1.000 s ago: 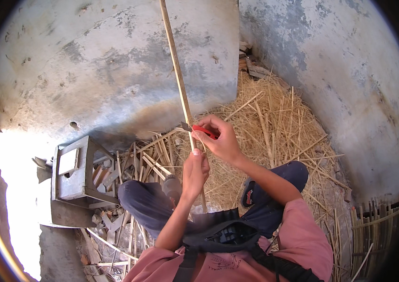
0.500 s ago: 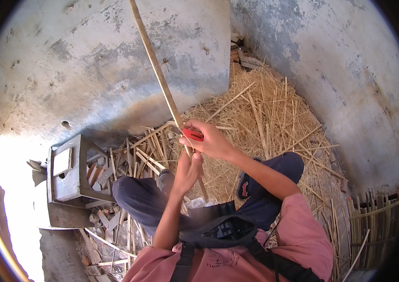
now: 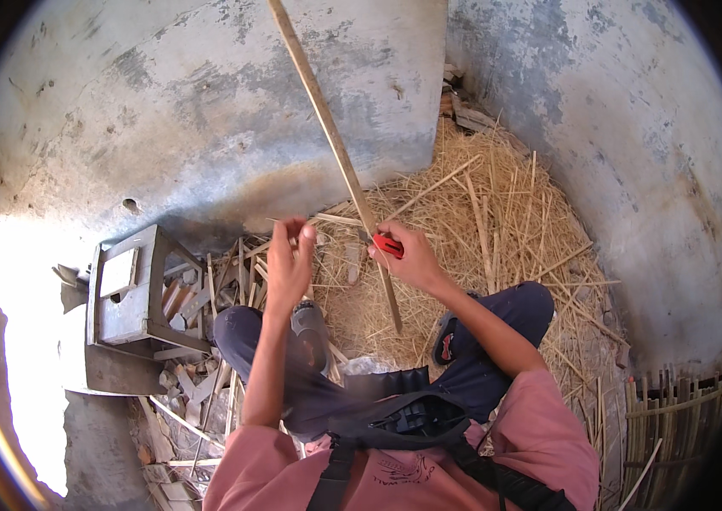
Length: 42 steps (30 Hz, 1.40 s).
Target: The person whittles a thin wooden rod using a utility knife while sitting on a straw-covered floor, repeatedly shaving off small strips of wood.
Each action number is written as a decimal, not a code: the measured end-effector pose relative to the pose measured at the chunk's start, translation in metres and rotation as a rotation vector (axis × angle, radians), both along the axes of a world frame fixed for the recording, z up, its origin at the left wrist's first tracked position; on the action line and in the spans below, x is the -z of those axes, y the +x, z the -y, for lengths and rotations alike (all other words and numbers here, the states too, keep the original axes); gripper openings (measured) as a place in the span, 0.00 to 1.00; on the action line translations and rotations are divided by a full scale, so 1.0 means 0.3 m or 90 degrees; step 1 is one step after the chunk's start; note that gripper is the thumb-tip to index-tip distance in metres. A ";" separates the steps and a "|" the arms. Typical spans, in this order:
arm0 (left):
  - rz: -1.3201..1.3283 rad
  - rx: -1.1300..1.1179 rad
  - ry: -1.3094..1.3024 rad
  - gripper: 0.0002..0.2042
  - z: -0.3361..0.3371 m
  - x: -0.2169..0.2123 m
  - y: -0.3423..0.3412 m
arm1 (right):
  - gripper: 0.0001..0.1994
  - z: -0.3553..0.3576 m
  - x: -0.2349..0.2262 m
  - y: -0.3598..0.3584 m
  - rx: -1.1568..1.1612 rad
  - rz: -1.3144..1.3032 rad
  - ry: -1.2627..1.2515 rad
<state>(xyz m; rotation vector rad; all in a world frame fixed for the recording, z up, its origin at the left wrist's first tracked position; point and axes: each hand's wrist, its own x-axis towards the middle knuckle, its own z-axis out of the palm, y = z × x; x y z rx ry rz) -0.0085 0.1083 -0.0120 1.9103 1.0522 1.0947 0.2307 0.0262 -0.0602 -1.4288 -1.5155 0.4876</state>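
Observation:
My right hand (image 3: 412, 255) is closed around a red utility knife (image 3: 389, 245). Its dark blade lies against a long bamboo strip (image 3: 327, 119), which the same hand steadies. From beyond the top edge the strip slants down past that hand, its lower end (image 3: 397, 322) between my feet. My left hand (image 3: 289, 264) is raised to the left of the strip, apart from it, fingers curled inward. A thin sliver seems to stick out at its fingertips, but what it grips is too small to make out.
Straw-like shavings (image 3: 497, 213) and loose strips cover the floor ahead. At left a wooden frame box (image 3: 127, 294) stands amid rubble. Plastered walls (image 3: 208, 111) close in front and right. A bundle of upright slats (image 3: 676, 409) stands at the lower right.
My left hand has let go of the bamboo strip and moved left and up. The strip, knife and right hand appear farther right as the view shifts.

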 end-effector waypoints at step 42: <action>0.154 0.094 -0.079 0.24 -0.048 0.075 0.100 | 0.11 0.015 0.139 -0.164 -0.180 0.046 -0.155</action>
